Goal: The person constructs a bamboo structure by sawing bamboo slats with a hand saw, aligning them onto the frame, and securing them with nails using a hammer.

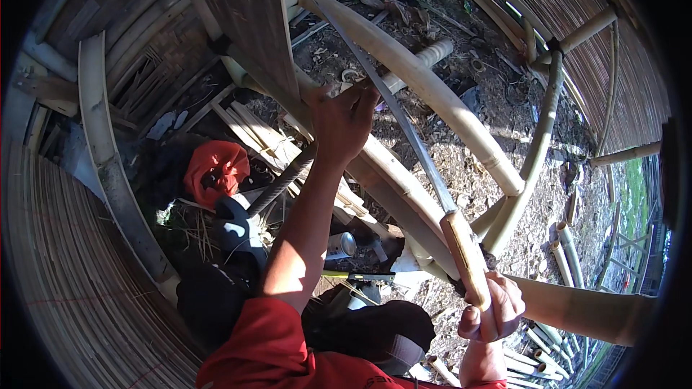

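Observation:
My right hand [497,307], at the lower right, is closed around the pale wooden handle [465,252] of a long-bladed knife. Its narrow dark blade [407,130] runs up and to the left, tapering toward the far end. Whether that edge has teeth is too small to tell. My left hand [342,124] is beside the blade's middle, fingers curled together in shadow. What they pinch, if anything, I cannot make out. Below the blade, a bamboo pole [404,176] slants across from upper left to lower right.
A thick bamboo pole [432,86] crosses just right of the blade and meets a bamboo frame [537,151]. A red plastic bag [216,171], a metal can [341,246] and split bamboo strips [263,137] lie left. Woven bamboo panels [79,266] stand at the sides.

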Demonstrator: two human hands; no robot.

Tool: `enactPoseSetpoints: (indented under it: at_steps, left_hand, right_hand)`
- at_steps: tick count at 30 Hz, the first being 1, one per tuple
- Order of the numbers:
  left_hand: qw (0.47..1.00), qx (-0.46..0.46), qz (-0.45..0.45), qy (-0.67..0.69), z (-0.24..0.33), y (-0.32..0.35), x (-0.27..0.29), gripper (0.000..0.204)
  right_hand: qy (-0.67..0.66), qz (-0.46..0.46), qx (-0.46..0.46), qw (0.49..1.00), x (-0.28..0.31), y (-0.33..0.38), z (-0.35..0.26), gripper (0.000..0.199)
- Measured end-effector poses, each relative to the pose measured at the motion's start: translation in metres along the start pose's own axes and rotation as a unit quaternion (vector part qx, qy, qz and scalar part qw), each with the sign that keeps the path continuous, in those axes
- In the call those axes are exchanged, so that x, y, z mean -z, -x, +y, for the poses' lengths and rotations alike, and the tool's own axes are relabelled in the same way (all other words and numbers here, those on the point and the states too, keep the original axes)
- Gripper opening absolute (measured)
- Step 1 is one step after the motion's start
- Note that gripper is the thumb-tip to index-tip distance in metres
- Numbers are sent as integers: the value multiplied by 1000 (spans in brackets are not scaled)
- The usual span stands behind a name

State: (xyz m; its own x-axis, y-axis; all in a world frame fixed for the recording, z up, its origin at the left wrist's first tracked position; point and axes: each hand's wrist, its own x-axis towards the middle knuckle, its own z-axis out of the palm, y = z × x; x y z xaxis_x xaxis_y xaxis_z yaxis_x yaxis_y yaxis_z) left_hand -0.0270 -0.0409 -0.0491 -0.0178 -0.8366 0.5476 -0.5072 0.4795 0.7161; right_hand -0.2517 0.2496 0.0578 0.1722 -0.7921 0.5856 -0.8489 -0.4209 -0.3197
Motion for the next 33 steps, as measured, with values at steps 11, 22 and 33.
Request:
enactPoseSetpoints:
  at_steps: [11, 22, 33]
  left_hand:
    - [1000, 18, -23, 8, -2, -5, -1, 29]
    - [1000, -14, -8, -19, -16, -9, 7, 24]
    - [998, -54, 10, -38, -32, -4, 0, 35]
  right_hand:
    - [111, -82, -130, 982, 52, 34, -30, 59]
    - [63, -26, -129, 989, 10, -14, -17, 68]
    - [105, -57, -148, 982, -2, -41, -21, 70]
